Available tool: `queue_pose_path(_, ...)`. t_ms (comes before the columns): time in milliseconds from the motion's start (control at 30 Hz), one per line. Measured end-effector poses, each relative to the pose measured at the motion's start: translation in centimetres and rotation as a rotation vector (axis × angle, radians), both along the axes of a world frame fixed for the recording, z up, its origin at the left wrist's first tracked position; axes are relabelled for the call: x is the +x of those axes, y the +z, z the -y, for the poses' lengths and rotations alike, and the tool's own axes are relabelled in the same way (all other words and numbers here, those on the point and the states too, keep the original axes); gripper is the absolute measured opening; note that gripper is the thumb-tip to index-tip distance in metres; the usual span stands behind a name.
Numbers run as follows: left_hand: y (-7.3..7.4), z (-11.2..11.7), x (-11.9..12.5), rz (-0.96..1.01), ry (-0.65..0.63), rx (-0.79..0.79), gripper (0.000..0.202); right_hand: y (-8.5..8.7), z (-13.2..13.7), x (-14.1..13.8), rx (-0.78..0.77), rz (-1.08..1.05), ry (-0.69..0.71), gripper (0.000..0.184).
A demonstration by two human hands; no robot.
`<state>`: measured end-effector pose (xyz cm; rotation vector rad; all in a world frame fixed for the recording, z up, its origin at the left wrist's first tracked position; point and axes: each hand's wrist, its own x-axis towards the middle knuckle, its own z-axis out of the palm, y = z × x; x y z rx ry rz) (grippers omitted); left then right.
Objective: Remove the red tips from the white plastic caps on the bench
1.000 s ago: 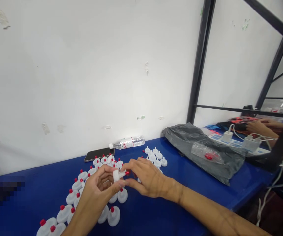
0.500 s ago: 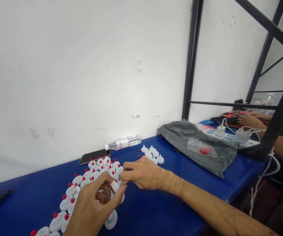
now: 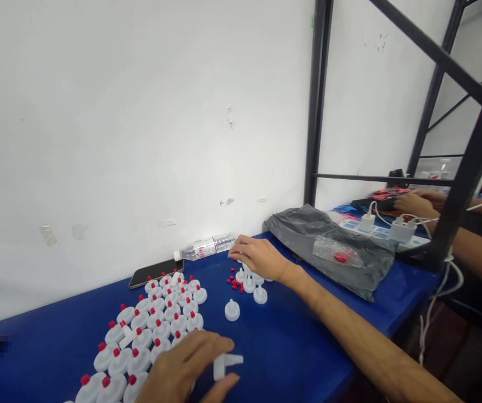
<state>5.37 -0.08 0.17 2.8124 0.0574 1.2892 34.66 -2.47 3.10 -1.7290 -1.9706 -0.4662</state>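
Observation:
My left hand [image 3: 186, 366] is low at the front of the blue table [image 3: 291, 341], its fingers closed round a white cap [image 3: 225, 364] with a bare nozzle and no red tip. My right hand [image 3: 260, 257] reaches far over the small cluster of uncapped white caps [image 3: 251, 282], fingers curled down on them; what they grip is hidden. Loose red tips [image 3: 235, 281] lie just left of that cluster. One white cap [image 3: 232, 310] stands alone mid-table. Several white caps with red tips [image 3: 157, 324] sit in rows at the left.
A phone [image 3: 156, 272] and a lying water bottle [image 3: 203, 247] rest against the white wall. A grey bag [image 3: 333, 252] carries a clear packet of red tips [image 3: 337, 256]. Beyond a black frame post [image 3: 461, 187], another person's hands [image 3: 417, 204] work near a power strip [image 3: 386, 232].
My hands have parted. The right hand moved away to the far cluster of caps. The left hand dropped toward the table's front with the white cap; the red tip is no longer on it.

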Motion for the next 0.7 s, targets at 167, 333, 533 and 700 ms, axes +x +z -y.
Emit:
queue_pose_path(167, -0.9, 0.3, 0.9, -0.002, -0.017, 0.237, 0.042, -0.9, -0.3, -1.1, -0.057, 0.020, 0.042, 0.012)
queue_pose_path(333, -1.3, 0.5, 0.9, 0.008, -0.009, 0.276, 0.036, -1.2, -0.5, -0.6, -0.085, 0.044, -0.012, 0.014)
queue_pose_path(533, -1.6, 0.4, 1.0, -0.015, -0.014, 0.163, 0.033, -1.3, -0.8, -0.6, -0.038, 0.036, -0.053, 0.028)
queue_pose_path(700, -2.4, 0.2, 0.8, -0.056, 0.063, 0.218, 0.031, -1.4, -0.8, -1.9, -0.026, 0.046, 0.045, 0.024)
